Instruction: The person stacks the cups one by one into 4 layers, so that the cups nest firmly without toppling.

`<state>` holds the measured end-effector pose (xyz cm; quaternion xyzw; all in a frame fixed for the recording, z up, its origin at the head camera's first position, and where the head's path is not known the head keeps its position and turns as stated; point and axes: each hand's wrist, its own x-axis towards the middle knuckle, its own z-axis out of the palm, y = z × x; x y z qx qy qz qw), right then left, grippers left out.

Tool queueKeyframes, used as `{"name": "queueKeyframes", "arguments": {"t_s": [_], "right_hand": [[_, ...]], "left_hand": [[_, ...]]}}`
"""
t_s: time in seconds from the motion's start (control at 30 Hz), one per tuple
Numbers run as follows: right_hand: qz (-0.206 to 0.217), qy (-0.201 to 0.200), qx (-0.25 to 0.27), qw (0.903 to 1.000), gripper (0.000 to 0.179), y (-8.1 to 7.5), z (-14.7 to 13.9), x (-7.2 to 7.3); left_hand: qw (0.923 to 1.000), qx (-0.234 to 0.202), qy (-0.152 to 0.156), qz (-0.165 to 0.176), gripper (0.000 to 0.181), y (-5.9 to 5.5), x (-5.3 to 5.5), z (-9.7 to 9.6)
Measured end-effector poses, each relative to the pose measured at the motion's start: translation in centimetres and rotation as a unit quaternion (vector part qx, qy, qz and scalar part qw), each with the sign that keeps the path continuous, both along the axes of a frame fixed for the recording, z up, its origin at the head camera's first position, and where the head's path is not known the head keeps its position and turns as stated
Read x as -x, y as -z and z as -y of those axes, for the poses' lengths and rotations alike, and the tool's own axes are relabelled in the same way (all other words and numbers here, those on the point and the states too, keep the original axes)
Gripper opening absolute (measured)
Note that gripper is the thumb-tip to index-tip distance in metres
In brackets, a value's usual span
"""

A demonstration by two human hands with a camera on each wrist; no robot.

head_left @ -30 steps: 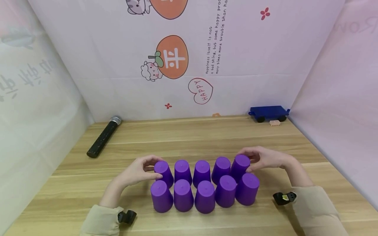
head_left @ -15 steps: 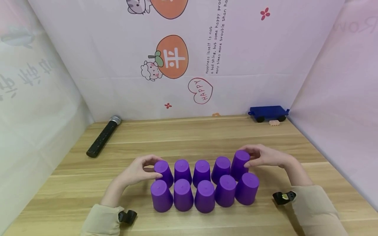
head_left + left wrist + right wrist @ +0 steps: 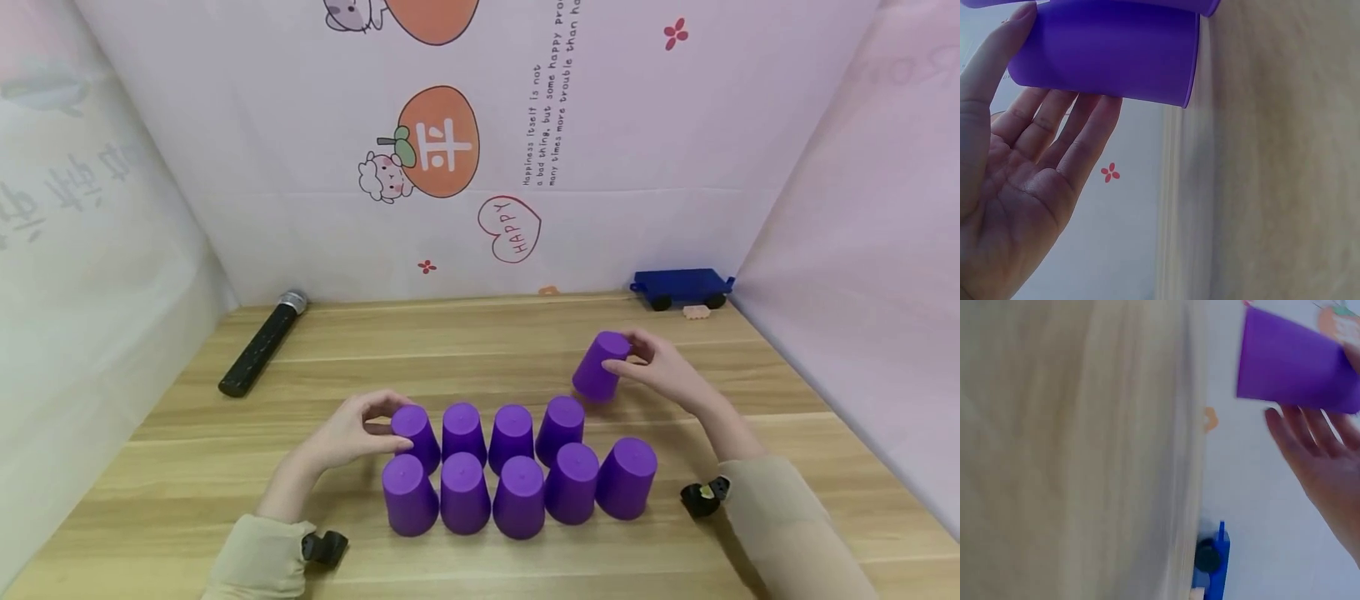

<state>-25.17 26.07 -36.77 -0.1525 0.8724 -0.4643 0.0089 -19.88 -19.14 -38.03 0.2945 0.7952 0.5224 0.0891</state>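
Purple cups stand upside down in two rows on the wooden table (image 3: 480, 350): a front row (image 3: 517, 496) of several and a back row (image 3: 487, 429) of several. My right hand (image 3: 651, 360) grips one more purple cup (image 3: 600, 367) by its top, lifted and tilted above the table behind the back row's right end. In the right wrist view this cup (image 3: 1291, 365) hangs above my fingers (image 3: 1316, 450). My left hand (image 3: 360, 427) curls round the back row's leftmost cup (image 3: 411, 427); in the left wrist view thumb and fingers (image 3: 1079, 119) lie against that cup (image 3: 1110, 53).
A black microphone (image 3: 262, 343) lies at the back left. A blue toy wagon (image 3: 682, 287) and a small pink piece (image 3: 697, 312) sit at the back right against the printed backdrop. Cloth walls close in both sides.
My right hand has lifted the back row's rightmost cup off the table and carried it up and away from me. The left hand and the other cups have stayed put.
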Motion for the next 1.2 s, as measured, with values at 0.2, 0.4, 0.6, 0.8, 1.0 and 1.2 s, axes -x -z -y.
{"name": "queueKeyframes", "arguments": {"t_s": [0.2,0.4,0.6,0.8,1.0,1.2], "right_hand": [[-0.006,-0.011,-0.014,0.9998,0.051,0.1,2.1,2.0],[-0.014,-0.063,-0.021,0.9977,0.048,0.2,4.3,3.6],[-0.008,-0.098,-0.041,0.9944,0.047,0.0,6.2,4.9],[-0.006,-0.117,-0.037,0.9924,0.047,-0.2,7.4,5.6],[0.018,-0.133,-0.021,0.9907,0.048,-0.3,8.1,5.8],[0.018,-0.148,-0.016,0.9887,0.052,-0.1,8.5,5.9]], "left_hand": [[1.0,0.003,0.0,0.0,0.041,0.1,0.0,0.1],[1.0,0.003,-0.001,0.001,0.041,0.3,0.1,0.1],[1.0,0.006,-0.005,-0.001,0.041,0.2,0.0,0.1],[1.0,0.008,-0.004,-0.005,0.041,0.3,0.0,0.1],[1.0,0.007,-0.001,-0.002,0.041,0.5,0.0,0.2],[0.9999,0.01,-0.004,-0.003,0.041,0.5,0.1,0.2]]}}
